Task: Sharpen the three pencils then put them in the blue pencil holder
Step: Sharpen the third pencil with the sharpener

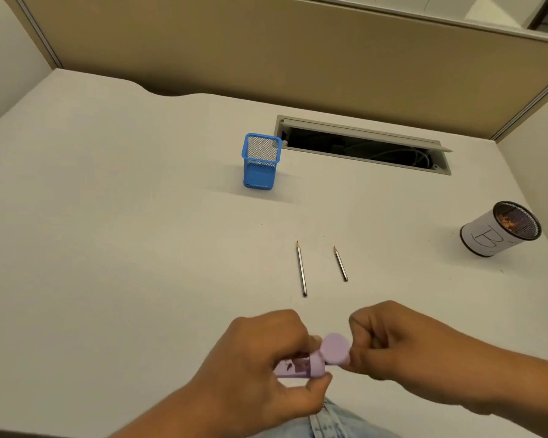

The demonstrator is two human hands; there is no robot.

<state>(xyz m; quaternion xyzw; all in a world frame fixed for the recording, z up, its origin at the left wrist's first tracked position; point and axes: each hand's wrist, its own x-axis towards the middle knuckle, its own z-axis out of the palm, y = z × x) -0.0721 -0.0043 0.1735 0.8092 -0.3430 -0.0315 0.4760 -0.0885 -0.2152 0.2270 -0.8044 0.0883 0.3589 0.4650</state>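
My left hand [263,358] grips a lilac pencil sharpener [317,361] above the desk's near edge. Its round lid [335,348] stands hinged open, and my right hand [393,339] has its fingers curled beside the lid, touching it. Whether a pencil is inside that hand is hidden. Two pencils lie on the white desk ahead, tips pointing away: a longer one [301,268] on the left and a shorter one [341,263] on the right. The blue mesh pencil holder [260,161] stands upright farther back, empty as far as I can see.
A round mesh cup wrapped in white paper [500,230] stands at the right with shavings inside. An open cable slot [361,147] cuts into the desk behind the blue holder. Beige partition walls [266,49] close the desk's back and sides.
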